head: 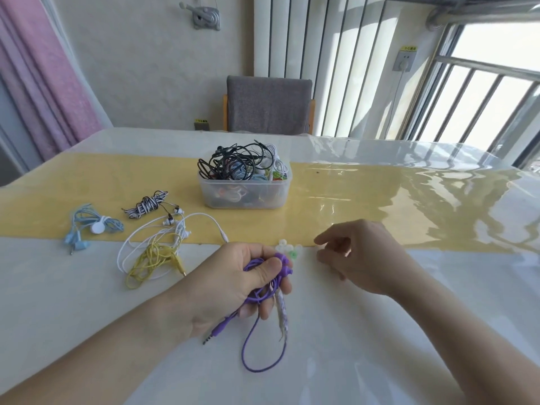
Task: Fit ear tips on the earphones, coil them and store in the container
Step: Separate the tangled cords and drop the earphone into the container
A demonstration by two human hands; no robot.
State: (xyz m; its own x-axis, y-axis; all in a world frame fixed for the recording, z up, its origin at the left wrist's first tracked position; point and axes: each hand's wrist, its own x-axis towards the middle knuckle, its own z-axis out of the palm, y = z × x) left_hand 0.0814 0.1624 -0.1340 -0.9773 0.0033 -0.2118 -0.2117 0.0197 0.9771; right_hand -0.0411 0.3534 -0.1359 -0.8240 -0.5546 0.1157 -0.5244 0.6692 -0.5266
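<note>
Purple earphones (264,283) sit bunched in my left hand (233,283), fingers clenched round them — my right hand (359,258) reaches, loosely curled and empty, toward the ear tips (287,251). Fitting, coiling and the container (245,194) remain, I judge.

two bare, sleeveless forearms

I count four loose earphone sets at left: blue (87,228), striped (149,206), white (163,238), yellow (153,263); one purple set (263,287); one container (244,192).
</note>
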